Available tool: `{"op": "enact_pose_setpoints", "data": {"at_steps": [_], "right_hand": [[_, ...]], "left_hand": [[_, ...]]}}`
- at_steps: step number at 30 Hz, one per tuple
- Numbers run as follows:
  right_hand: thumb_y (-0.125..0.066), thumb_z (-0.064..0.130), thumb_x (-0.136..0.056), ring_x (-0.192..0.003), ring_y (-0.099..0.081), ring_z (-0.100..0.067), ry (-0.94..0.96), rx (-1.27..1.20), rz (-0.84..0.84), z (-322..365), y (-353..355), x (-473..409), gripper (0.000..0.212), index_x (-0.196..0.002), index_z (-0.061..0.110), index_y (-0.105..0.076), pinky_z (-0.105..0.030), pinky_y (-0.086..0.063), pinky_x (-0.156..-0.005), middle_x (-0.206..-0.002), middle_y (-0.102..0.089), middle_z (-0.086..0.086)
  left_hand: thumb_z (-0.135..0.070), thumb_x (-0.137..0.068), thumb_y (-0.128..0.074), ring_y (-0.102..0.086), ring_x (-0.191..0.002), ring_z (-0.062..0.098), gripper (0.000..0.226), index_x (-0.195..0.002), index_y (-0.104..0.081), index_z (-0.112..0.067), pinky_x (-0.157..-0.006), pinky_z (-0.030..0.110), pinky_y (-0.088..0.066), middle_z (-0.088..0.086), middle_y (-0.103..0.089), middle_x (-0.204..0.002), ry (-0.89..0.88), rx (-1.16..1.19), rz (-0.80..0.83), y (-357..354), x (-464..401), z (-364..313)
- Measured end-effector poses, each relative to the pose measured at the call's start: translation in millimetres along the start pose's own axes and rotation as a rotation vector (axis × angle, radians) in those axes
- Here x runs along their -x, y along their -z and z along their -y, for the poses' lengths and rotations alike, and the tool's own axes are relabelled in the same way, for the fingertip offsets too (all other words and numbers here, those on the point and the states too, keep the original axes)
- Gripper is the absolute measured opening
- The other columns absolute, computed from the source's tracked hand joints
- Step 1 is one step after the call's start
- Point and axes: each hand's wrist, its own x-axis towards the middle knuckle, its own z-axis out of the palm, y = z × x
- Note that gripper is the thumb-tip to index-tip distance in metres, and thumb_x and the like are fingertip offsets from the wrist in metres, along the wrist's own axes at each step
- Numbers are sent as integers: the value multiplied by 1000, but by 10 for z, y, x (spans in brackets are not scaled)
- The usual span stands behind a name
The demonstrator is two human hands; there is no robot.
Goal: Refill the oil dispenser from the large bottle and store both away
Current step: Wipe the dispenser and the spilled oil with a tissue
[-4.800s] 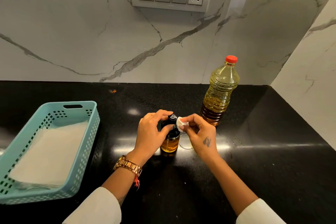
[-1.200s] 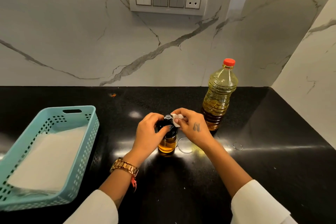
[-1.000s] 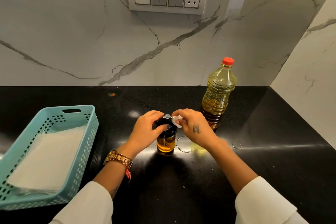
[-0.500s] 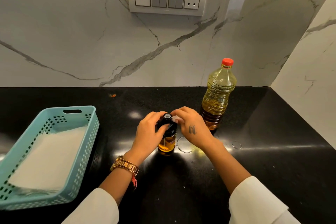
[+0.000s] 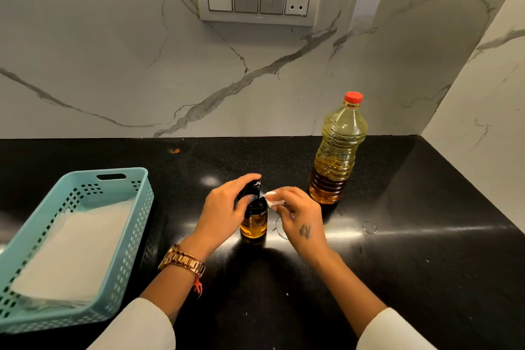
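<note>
step in hand: wiping oil dispenser (image 5: 253,220) top. left hand (image 5: 224,212) grips dispenser cap; right hand (image 5: 298,216) pinches white tissue (image 5: 272,199). next, likely: store dispenser, large oil bottle (image 5: 336,150).

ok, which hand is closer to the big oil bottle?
Right. The right hand, pinching a tissue, is just beside the big oil bottle; the left hand grips the dispenser, further left.

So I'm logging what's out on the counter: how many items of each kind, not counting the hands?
Oil bottles: 2, the large bottle and the small dispenser
Baskets: 1, the blue basket
Tissue pieces: 1, the white wad held by the right hand
Total: 4
</note>
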Motion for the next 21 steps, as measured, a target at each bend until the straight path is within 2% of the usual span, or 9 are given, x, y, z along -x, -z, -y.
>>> {"op": "enact_pose_setpoints", "data": {"at_steps": [2, 6, 8, 10, 14, 18, 21], "right_hand": [[-62, -4, -80, -90, -61, -1, -90, -56, -29, -84, -55, 86, 26, -93, 18, -68, -14, -50, -74, -94, -65, 7], [-65, 4, -82, -83, -65, -7, -291, -136, -37, -116, -152, -49, 19, -94, 18, -69, -30, -55, -75, -88, -69, 2], [-65, 6, -82, -84, -66, -8, -263, -129, -56, -72, -138, -154, 17, -95, 17, -69, -31, -56, -77, -90, -70, 1], [-65, 5, -82, -86, -65, -5, -168, -113, -91, -21, -105, -159, 19, -93, 20, -70, -26, -56, -76, -92, -70, 6], [-66, -5, -77, -94, -63, -3, -90, -163, -82, -56, -118, 141, 31, -91, 22, -69, -19, -54, -76, -96, -66, 11], [-66, -3, -78, -88, -65, -2, -257, -186, -90, -179, -223, 222, 25, -89, 20, -70, -24, -55, -76, -90, -68, 10], [-65, -1, -80, -84, -67, -4, -335, -259, -98, -134, -205, -2, 24, -91, 19, -70, -24, -55, -77, -88, -70, 8]], "left_hand": [[-8, -88, -57, -61, -100, 14, 47, -130, -50, -30, -85, 32, -53, 2, -66, -111, 11, -11, 12, 2, 0, 10], [-9, -88, -56, -63, -87, 16, 48, -129, -49, -33, -77, 39, -54, 2, -67, -101, 9, -13, 38, 2, -12, 27], [-9, -89, -56, -63, -89, 16, 49, -130, -48, -34, -78, 39, -54, 3, -67, -103, 11, -4, 52, 2, -13, 43], [-8, -89, -55, -63, -88, 15, 51, -130, -46, -36, -78, 38, -54, 2, -66, -104, 24, 12, 66, -4, -11, 60], [-11, -89, -55, -58, -76, 2, 53, -129, -43, -44, -65, 18, -48, -6, -64, -97, 33, 47, 46, -53, 21, 72], [-20, -85, -64, -53, -97, 0, 41, -124, -55, -29, -83, 18, -47, -11, -57, -108, 32, 85, -65, -111, -3, 8], [-15, -81, -67, -52, -94, 6, 38, -118, -61, -21, -83, 22, -47, -5, -51, -103, 31, 62, -125, -123, -43, -31]]}}
